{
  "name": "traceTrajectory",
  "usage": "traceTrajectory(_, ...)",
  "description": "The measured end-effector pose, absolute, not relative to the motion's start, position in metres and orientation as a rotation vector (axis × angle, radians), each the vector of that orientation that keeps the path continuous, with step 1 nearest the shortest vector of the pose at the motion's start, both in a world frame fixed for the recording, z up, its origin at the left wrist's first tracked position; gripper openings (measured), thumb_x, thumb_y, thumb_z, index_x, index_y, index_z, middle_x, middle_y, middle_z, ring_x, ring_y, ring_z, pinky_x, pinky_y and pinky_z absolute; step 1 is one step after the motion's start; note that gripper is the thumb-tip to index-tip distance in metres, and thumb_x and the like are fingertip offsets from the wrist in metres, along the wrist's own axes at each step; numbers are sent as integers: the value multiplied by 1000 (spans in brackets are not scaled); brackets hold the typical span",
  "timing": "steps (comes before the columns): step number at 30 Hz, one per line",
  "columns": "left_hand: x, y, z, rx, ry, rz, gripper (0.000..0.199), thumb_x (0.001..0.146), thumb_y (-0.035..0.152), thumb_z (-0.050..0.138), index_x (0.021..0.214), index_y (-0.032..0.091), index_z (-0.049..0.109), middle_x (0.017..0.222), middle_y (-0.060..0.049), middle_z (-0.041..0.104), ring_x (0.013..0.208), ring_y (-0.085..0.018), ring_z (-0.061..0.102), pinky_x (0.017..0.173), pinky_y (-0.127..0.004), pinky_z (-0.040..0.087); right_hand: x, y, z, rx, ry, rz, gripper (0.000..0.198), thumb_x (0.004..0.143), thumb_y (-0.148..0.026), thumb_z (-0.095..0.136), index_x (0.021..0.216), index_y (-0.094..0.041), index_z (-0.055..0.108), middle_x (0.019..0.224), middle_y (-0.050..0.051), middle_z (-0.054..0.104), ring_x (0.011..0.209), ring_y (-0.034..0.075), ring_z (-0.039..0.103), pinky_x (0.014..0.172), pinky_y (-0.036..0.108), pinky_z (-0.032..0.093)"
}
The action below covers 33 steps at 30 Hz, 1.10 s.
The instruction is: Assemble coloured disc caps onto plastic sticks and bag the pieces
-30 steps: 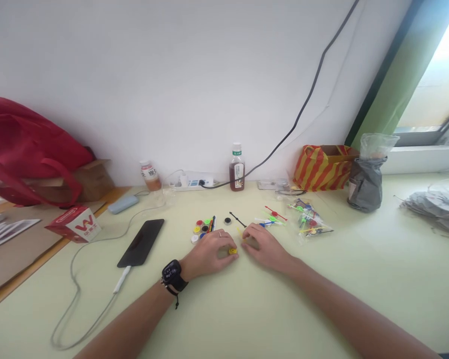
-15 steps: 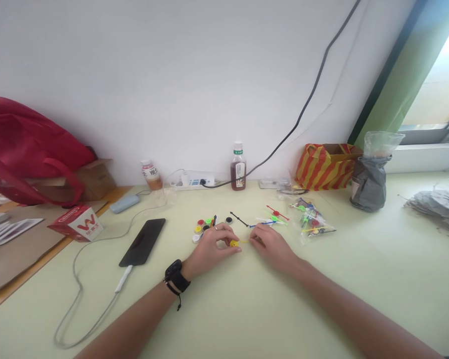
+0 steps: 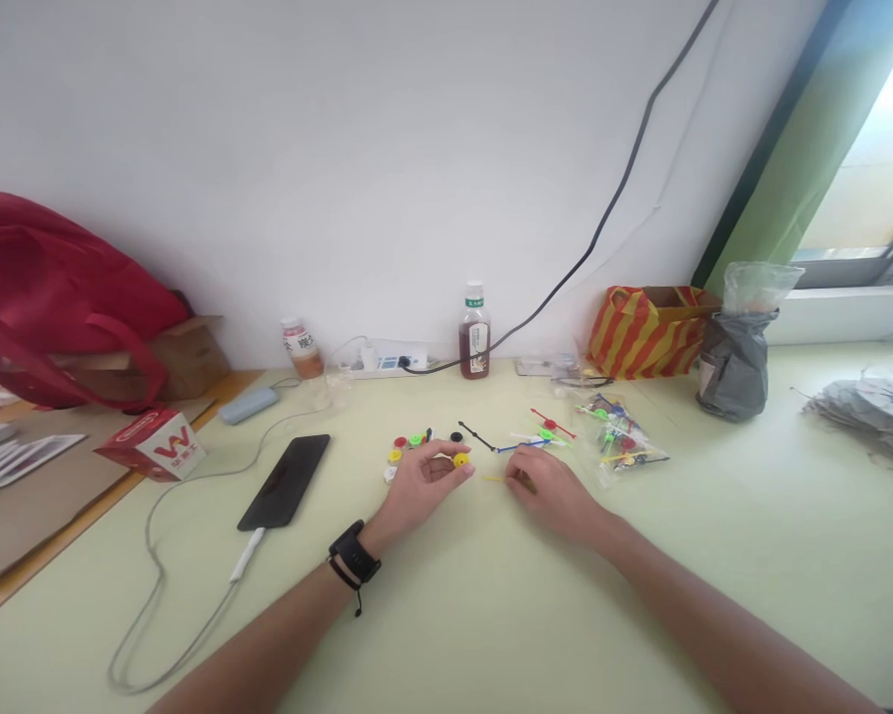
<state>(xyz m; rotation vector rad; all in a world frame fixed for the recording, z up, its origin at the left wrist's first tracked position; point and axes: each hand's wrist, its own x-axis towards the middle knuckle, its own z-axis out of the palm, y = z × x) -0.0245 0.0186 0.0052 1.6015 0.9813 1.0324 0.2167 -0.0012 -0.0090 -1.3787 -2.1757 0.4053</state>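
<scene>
Between the thumb and fingers of my left hand (image 3: pixel 426 478) is a small round yellow disc (image 3: pixel 461 460) with a hole in its middle. My right hand (image 3: pixel 547 488) pinches a thin yellow plastic arrow (image 3: pixel 494 479), whose end sticks out to the left. Most of that arrow is hidden by the fingers. Behind my left hand lie several coloured discs, among them a red disc (image 3: pixel 400 443) and a black disc (image 3: pixel 456 437). A black arrow (image 3: pixel 477 435) and a blue arrow (image 3: pixel 522 446) rest just beyond the hands, near a red arrow (image 3: pixel 551 424).
A clear bag of arrows (image 3: pixel 625 441) lies right of my right hand. Left are a black phone (image 3: pixel 284 483) on a cable and a red-and-white box (image 3: pixel 153 446). Along the wall stand a dark bottle (image 3: pixel 474 337), a power strip (image 3: pixel 391 361) and a striped bag (image 3: pixel 647 332).
My hands have drawn slightly apart. The yellow disc has risen and tilted in my left fingers, and the yellow arrow has shifted a little right with my right hand.
</scene>
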Motion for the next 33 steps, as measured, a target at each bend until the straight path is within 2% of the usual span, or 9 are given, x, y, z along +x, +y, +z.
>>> traceTrajectory(6, -26, 20, 7, 1531, 947, 1057, 41, 85, 43, 79, 115, 15, 73, 93, -8, 77, 95, -27, 77, 93, -42, 61, 218, 0, -9, -1425, -2125, 379, 8, 89, -15, 57, 84, -22, 57, 91, 3, 67, 88, 22, 63, 74, 34, 45)
traceTrajectory(10, -27, 23, 4, 1533, 938, 1056, 41, 86, 45, 78, 115, 17, 73, 94, -8, 77, 96, -28, 77, 95, -44, 61, 219, 1, -10, -1475, -2126, 373, 16, 85, -10, 53, 76, -22, 52, 87, 3, 65, 83, 21, 62, 72, 33, 43)
traceTrajectory(14, -27, 24, 3, 1531, 946, 1056, 41, 85, 46, 79, 112, 17, 74, 95, -8, 76, 94, -28, 78, 93, -43, 62, 217, -1, -8, -1443, -2107, 367, 16, 86, -9, 50, 77, -23, 48, 84, 3, 64, 81, 21, 61, 70, 32, 42)
traceTrajectory(19, -27, 24, 2, 1537, 939, 1059, 39, 86, 45, 79, 113, 17, 73, 93, -7, 76, 93, -26, 78, 92, -41, 62, 216, -4, -3, -1397, -1993, 489, 12, 95, -17, 43, 85, -24, 43, 79, 1, 59, 70, 19, 55, 62, 30, 39)
traceTrajectory(24, -28, 23, 3, 1534, 943, 1068, 40, 86, 45, 78, 114, 17, 73, 91, -8, 76, 93, -27, 77, 91, -42, 62, 215, -7, -1, -1337, -1996, 525, 11, 100, -24, 36, 95, -25, 45, 86, 1, 61, 75, 20, 57, 65, 31, 43)
traceTrajectory(28, -27, 20, 7, 1525, 936, 1077, 38, 85, 44, 79, 112, 17, 73, 89, -7, 75, 93, -27, 77, 91, -42, 61, 214, -8, 0, -1335, -1973, 512, 18, 104, -34, 36, 90, -25, 44, 88, 2, 61, 78, 20, 57, 68, 32, 44)
traceTrajectory(30, -26, 20, 7, 1525, 928, 1081, 38, 85, 43, 79, 112, 17, 73, 89, -7, 75, 93, -27, 77, 91, -41, 61, 214, -8, 3, -1307, -1946, 532, 24, 106, -38, 33, 88, -25, 44, 84, 2, 58, 77, 21, 56, 68, 33, 43)
traceTrajectory(33, -26, 20, 6, 1528, 923, 1074, 37, 85, 43, 79, 112, 18, 73, 94, -7, 74, 94, -27, 77, 90, -40, 61, 213, -10, 8, -1295, -1868, 643, 25, 108, -44, 30, 100, -26, 46, 73, -3, 50, 66, 19, 51, 61, 31, 39)
